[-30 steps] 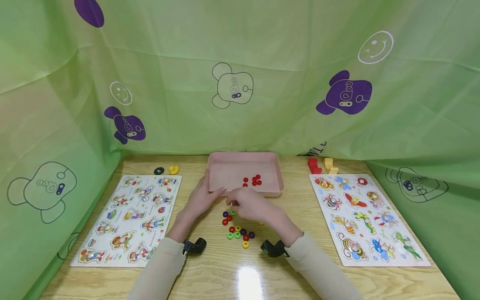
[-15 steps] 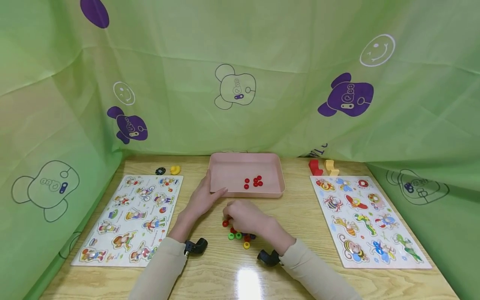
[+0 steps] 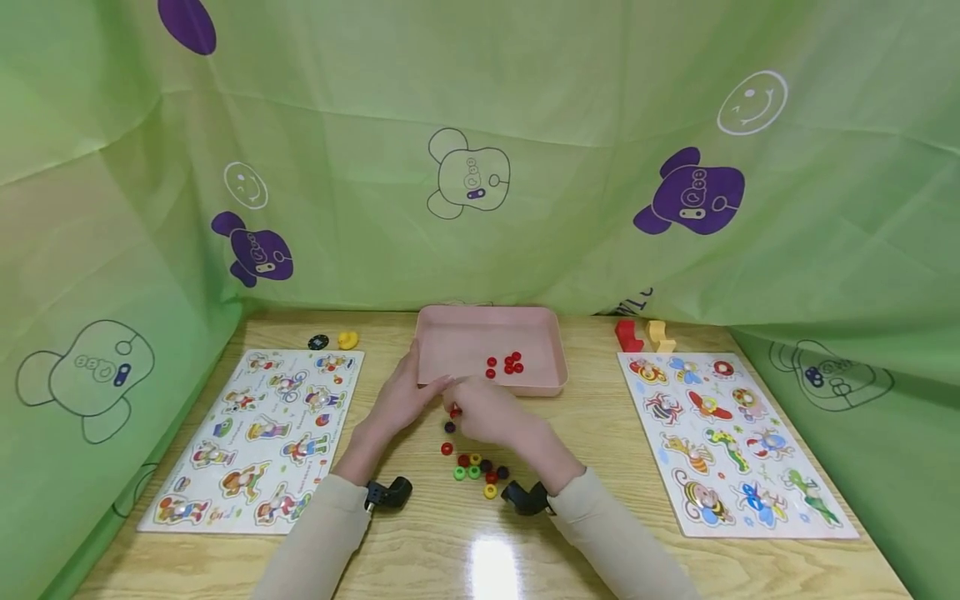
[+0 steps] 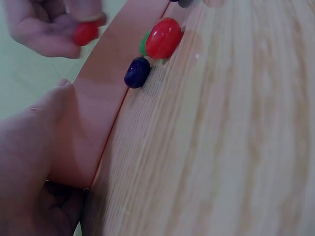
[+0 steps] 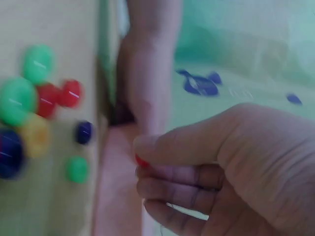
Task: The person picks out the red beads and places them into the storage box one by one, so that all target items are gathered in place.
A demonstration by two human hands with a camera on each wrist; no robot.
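Observation:
My left hand (image 3: pixel 397 402) grips the near left corner of a pink tray (image 3: pixel 456 337), its thumb along the front wall in the left wrist view. Between thumb and fingertips, my right hand (image 3: pixel 487 410) pinches a red bead (image 5: pixel 141 161). In the left wrist view this bead (image 4: pixel 85 33) shows beside the top edge of the tray's front wall. Several red beads (image 3: pixel 510 367) lie in the tray's right half. In front of the tray, several loose beads (image 3: pixel 474 472) in red, green, yellow and dark purple lie on the table. A purple bead (image 4: pixel 137 73) is close to the front wall.
Picture puzzle boards flank the work area, one with children (image 3: pixel 258 433) on the left, one with insects (image 3: pixel 731 450) on the right. A yellow duck (image 3: pixel 347 340) and black disc (image 3: pixel 318 342) sit back left; red (image 3: pixel 628 335) and yellow blocks (image 3: pixel 660 336) back right. Green curtain encloses the table.
My right hand reached down to the loose beads, took up a red one, and moved back up towards the tray's front wall. The left hand kept its grip on the tray.

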